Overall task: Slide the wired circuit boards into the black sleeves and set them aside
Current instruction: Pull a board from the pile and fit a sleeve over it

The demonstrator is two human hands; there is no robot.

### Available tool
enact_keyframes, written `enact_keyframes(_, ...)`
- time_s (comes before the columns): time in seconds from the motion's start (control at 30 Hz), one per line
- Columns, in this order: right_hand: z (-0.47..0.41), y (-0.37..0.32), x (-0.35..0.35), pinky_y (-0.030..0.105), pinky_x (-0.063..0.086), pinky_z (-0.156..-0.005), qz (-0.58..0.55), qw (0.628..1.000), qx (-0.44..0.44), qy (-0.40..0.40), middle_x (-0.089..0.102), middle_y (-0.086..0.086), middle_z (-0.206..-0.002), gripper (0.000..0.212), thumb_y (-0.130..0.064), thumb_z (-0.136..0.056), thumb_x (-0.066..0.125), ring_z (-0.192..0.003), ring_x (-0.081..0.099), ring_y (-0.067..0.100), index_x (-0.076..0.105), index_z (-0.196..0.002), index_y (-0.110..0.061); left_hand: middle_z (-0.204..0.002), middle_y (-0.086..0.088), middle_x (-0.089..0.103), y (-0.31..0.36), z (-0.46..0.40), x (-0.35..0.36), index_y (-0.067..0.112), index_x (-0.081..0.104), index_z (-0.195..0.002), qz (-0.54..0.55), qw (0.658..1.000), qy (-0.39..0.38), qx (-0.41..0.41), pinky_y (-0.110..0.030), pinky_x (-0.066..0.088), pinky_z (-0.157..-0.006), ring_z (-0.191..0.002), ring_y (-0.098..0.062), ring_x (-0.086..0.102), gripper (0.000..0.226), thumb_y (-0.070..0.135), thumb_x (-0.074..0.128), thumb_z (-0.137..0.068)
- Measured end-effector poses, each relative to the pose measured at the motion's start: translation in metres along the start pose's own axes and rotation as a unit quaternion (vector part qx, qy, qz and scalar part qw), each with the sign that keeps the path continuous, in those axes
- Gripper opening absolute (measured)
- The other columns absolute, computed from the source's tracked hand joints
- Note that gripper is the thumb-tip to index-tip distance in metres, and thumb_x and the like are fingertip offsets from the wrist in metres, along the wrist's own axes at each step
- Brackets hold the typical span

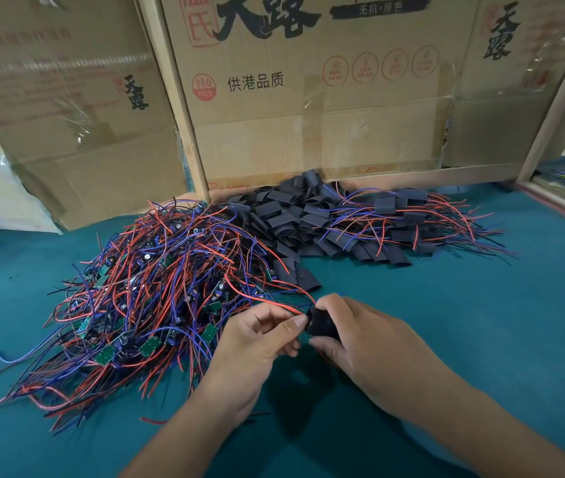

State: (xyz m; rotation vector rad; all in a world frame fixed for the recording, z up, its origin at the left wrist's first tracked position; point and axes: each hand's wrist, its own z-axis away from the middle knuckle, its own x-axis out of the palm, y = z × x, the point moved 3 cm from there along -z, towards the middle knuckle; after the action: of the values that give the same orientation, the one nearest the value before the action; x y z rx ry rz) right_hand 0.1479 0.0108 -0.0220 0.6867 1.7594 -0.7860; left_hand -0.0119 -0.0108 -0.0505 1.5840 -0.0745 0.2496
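Holding a black sleeve [322,324] in the right hand [360,343], the person has thumb and fingers curled round it just above the green table [481,305]. The left hand [260,336] pinches the red wires [274,302] right at the sleeve's mouth, its fingers [296,320] touching the opening. The board itself is hidden, so whether it is already inside cannot be told; by the look of things the sliding-in is under way.

To do this step well, the right hand should grip the sleeve by its edges, not flatten it, so the mouth stays open. The left hand should feed the board in straight, pushing on the board and not only on the wires, which would buckle. The trailing wires run back toward the tangled heap of wired boards [143,298] on the left, so they may snag and should be freed first.

Empty sleeves [288,215] lie piled at the back against the cardboard boxes [308,98], and finished pieces [412,219] sit just to their right, where this one probably belongs.
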Motion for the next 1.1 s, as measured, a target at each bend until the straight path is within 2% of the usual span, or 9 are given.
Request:
enact_keyframes(0.1, 0.003, 0.002, 0.000, 0.029, 0.041, -0.083, -0.120, 0.993, -0.003, 0.010, 0.052, -0.012, -0.117, 0.034, -0.051, -0.099, 0.046, -0.104, 0.051, 0.014, 0.041, -0.123, -0.027, -0.069, -0.011, 0.062, -0.001, 0.000, 0.000, 0.009, 0.072, -0.073, 0.023, 1.000, 0.002, -0.003, -0.024, 0.050, -0.060, -0.060, -0.017, 0.055, 0.016, 0.020, 0.079, -0.066)
enact_keyframes(0.2, 0.002, 0.009, 0.002, 0.026, 0.045, -0.074, -0.293, 0.956, 0.023, 0.009, 0.063, -0.011, -0.093, 0.017, -0.042, -0.093, 0.061, -0.082, 0.055, 0.008, 0.054, -0.101, -0.030, -0.069, -0.011, 0.062, 0.000, -0.001, 0.001, 0.004, 0.067, -0.075, 0.038, 0.999, -0.004, -0.001, -0.023, 0.049, -0.060, -0.058, -0.016, 0.055, 0.023, 0.019, 0.079, -0.063)
enact_keyframes(0.27, 0.000, 0.016, 0.004, 0.026, 0.047, -0.067, -0.401, 0.914, 0.064, -0.029, 0.068, -0.009, -0.084, 0.009, -0.035, -0.095, 0.062, -0.071, 0.058, 0.008, 0.061, -0.096, -0.026, -0.068, -0.010, 0.062, 0.000, -0.001, 0.001, 0.000, 0.064, -0.078, 0.045, 0.999, -0.002, -0.003, -0.023, 0.050, -0.059, -0.058, -0.016, 0.056, 0.024, 0.015, 0.077, -0.064)
enact_keyframes(0.37, 0.001, 0.023, 0.005, 0.022, 0.042, -0.056, -0.519, 0.842, 0.102, -0.107, 0.065, -0.001, -0.071, 0.012, -0.024, -0.099, 0.060, -0.061, 0.051, 0.015, 0.067, -0.098, -0.014, -0.068, -0.009, 0.062, -0.001, 0.000, 0.000, -0.001, 0.062, -0.078, 0.049, 0.999, -0.004, -0.010, -0.023, 0.050, -0.058, -0.058, -0.017, 0.057, 0.025, 0.013, 0.078, -0.064)
enact_keyframes(0.5, 0.001, 0.022, 0.002, 0.021, 0.039, -0.053, -0.556, 0.813, 0.101, -0.136, 0.060, 0.008, -0.072, 0.015, -0.018, -0.097, 0.061, -0.059, 0.049, 0.015, 0.067, -0.099, -0.004, -0.069, -0.012, 0.062, 0.000, 0.001, 0.001, 0.002, 0.066, -0.074, 0.045, 0.999, -0.023, -0.019, -0.024, 0.050, -0.056, -0.058, -0.018, 0.056, 0.027, 0.016, 0.083, -0.059)
enact_keyframes(0.63, 0.002, 0.020, 0.002, 0.023, 0.043, -0.053, -0.564, 0.805, 0.106, -0.150, 0.058, 0.013, -0.076, 0.017, -0.016, -0.096, 0.062, -0.057, 0.050, 0.013, 0.066, -0.098, 0.000, -0.064, -0.013, 0.060, 0.004, 0.002, -0.001, 0.015, 0.071, -0.063, -0.013, 0.999, -0.046, -0.013, -0.025, 0.047, -0.054, -0.055, -0.017, 0.055, 0.019, 0.006, 0.088, -0.064)
enact_keyframes(0.77, 0.003, 0.019, 0.001, 0.027, 0.049, -0.059, -0.569, 0.800, 0.111, -0.157, 0.061, 0.007, -0.076, 0.017, -0.018, -0.097, 0.061, -0.063, 0.053, 0.016, 0.066, -0.099, -0.002, -0.066, -0.010, 0.058, 0.006, 0.001, -0.002, 0.010, 0.066, -0.069, 0.003, 0.999, -0.051, -0.004, -0.026, 0.045, -0.053, -0.057, -0.018, 0.053, 0.018, 0.012, 0.083, -0.075)
enact_keyframes(1.0, 0.003, 0.023, 0.003, 0.026, 0.050, -0.064, -0.580, 0.788, 0.118, -0.171, 0.063, 0.007, -0.076, 0.023, -0.019, -0.097, 0.062, -0.063, 0.057, 0.018, 0.064, -0.103, 0.003, -0.066, -0.010, 0.056, 0.007, 0.002, 0.000, 0.001, 0.060, -0.075, 0.020, 0.999, -0.030, 0.029, -0.025, 0.046, -0.053, -0.056, -0.018, 0.051, 0.025, 0.018, 0.078, -0.069)
enact_keyframes(1.1, 0.003, 0.024, 0.003, 0.026, 0.050, -0.064, -0.579, 0.789, 0.112, -0.172, 0.062, 0.008, -0.076, 0.023, -0.019, -0.097, 0.062, -0.062, 0.056, 0.017, 0.063, -0.103, 0.003, -0.065, -0.009, 0.057, 0.007, 0.002, 0.001, 0.006, 0.063, -0.070, 0.017, 0.999, -0.032, 0.026, -0.025, 0.046, -0.053, -0.055, -0.018, 0.051, 0.023, 0.012, 0.085, -0.072)
